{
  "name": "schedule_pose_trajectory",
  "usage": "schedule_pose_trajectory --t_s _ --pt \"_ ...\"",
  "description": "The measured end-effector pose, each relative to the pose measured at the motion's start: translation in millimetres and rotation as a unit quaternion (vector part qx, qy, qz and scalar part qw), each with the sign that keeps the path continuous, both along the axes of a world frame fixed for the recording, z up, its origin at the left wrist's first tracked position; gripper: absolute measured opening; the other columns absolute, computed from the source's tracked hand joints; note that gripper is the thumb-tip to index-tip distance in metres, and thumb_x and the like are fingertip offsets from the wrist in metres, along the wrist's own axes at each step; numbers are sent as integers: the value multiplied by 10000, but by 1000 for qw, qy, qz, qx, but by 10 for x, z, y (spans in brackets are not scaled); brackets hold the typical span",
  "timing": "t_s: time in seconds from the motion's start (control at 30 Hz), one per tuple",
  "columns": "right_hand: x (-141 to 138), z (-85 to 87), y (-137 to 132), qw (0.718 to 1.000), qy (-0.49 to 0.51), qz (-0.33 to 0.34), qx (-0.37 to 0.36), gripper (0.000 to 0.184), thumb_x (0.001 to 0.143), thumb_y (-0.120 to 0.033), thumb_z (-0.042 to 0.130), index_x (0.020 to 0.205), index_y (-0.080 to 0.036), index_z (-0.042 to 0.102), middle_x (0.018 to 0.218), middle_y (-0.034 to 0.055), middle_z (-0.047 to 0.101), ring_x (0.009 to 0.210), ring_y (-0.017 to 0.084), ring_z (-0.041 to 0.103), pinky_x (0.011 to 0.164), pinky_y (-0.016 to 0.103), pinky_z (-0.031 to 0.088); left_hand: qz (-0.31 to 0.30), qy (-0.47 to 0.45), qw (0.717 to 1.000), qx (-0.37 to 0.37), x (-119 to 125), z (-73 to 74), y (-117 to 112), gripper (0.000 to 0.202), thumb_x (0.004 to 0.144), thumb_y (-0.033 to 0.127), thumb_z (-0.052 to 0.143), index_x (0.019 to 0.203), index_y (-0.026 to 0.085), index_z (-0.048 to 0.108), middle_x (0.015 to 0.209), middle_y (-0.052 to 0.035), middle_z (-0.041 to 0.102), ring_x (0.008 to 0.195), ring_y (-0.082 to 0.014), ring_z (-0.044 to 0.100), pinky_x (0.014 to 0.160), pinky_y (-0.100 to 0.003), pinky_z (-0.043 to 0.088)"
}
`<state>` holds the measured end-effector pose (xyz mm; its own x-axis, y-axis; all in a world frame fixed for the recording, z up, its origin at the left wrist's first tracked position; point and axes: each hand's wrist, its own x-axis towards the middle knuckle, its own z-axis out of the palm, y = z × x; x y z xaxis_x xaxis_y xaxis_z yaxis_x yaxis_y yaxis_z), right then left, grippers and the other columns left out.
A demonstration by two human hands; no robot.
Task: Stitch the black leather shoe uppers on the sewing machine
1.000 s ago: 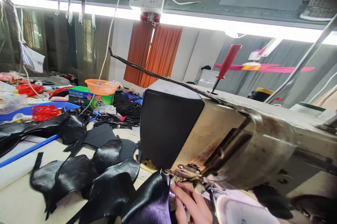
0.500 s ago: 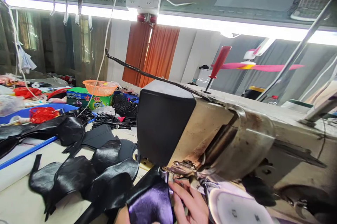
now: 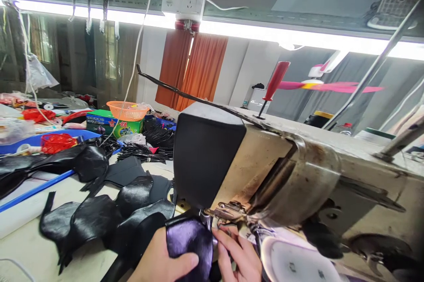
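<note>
L. hand [image 3: 162,262] fingers [image 3: 185,264] are clenched on glossy dark leather piece [image 3: 190,242], pressed under sewing machine [image 3: 265,171] head. R. hand [image 3: 240,257] fingers are rested at piece edge by needle; grip can't be told. Black cut pieces [image 3: 99,220] are spread on surface [image 3: 23,251] to left.

Orange curtains [image 3: 194,70] – long ceiling light [image 3: 298,39] overhead.

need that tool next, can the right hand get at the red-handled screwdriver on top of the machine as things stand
Probably not directly. The right hand sits low under the sewing machine head, and the red-handled screwdriver stands on the machine's top, so the machine body lies between them; the hand would have to come out and around.
</note>
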<state>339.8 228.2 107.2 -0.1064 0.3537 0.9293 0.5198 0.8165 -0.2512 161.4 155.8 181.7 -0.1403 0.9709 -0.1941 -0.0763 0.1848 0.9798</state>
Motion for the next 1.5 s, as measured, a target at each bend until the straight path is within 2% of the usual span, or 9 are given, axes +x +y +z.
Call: schedule_pose_trajectory --t_s 0.17,0.27,0.4,0.6,0.7,0.87,1.13,1.37,1.5 --pt "8 -21 3 1000 -5 -14 -2 218 918 -273 602 1043 -232 777 1027 54 689 911 120 661 833 187 561 -132 -126 982 48 -123 -9 142 494 567 223 743 1036 82 677 963 -101 724 905 -235 664 897 -356 522" --pt "4 -26 3 1000 -6 -17 3 211 918 -280 604 1021 -228 780 1039 54 687 929 121 660 845 185 561 -160 -134 976 54 -191 -17 218 507 571 157 768 1067 83 697 991 -104 724 921 -221 662 909 -340 514" --pt "-12 -6 -3 1000 -1 -14 8 213 919 -271 599 1013 -225 784 1024 52 692 922 114 662 852 175 560 -185 -124 972 78 -220 -7 287 489 612 158 763 1093 87 715 994 -98 720 880 -187 651 892 -324 509" --pt "-16 17 -12 1000 -3 -18 2 212 890 -229 613 1003 -226 793 1004 58 699 904 121 672 818 182 582 -175 -130 972 83 -197 23 328 405 662 134 728 1065 101 731 1025 -89 725 924 -173 662 894 -285 508" --pt "-13 14 -13 1000 -7 -24 3 218 887 -239 610 996 -217 797 1001 66 701 903 126 671 811 188 592 -161 -157 969 100 -174 11 343 485 659 128 742 1142 109 709 1070 -96 720 986 -201 669 938 -315 511" --pt "-9 17 -26 999 -17 -35 1 228 909 -263 588 994 -226 797 1015 68 697 940 133 673 824 192 594 -113 -160 976 91 -108 12 345 499 647 171 771 1133 94 689 1106 -113 714 1006 -231 681 975 -361 520" --pt "-15 14 -39 999 -25 -48 4 237 938 -314 580 1007 -235 791 1030 60 692 958 122 669 863 178 580 -43 -61 994 83 -39 77 352 450 667 222 739 1098 103 687 1112 -108 716 1034 -241 682 974 -348 522" --pt "-42 -2 -25 999 -6 -40 7 225 925 -267 582 987 -219 793 1019 67 695 965 135 671 836 191 588 -35 -73 992 99 -2 21 426 380 689 261 725 1027 92 692 1056 -107 722 967 -223 675 948 -337 525" --pt "-22 -22 -5 999 -8 -35 4 226 915 -266 586 1003 -225 790 1034 67 690 974 137 673 835 195 594 17 -48 994 102 41 -35 455 418 694 310 728 1047 89 695 1040 -111 724 947 -232 685 899 -330 538"
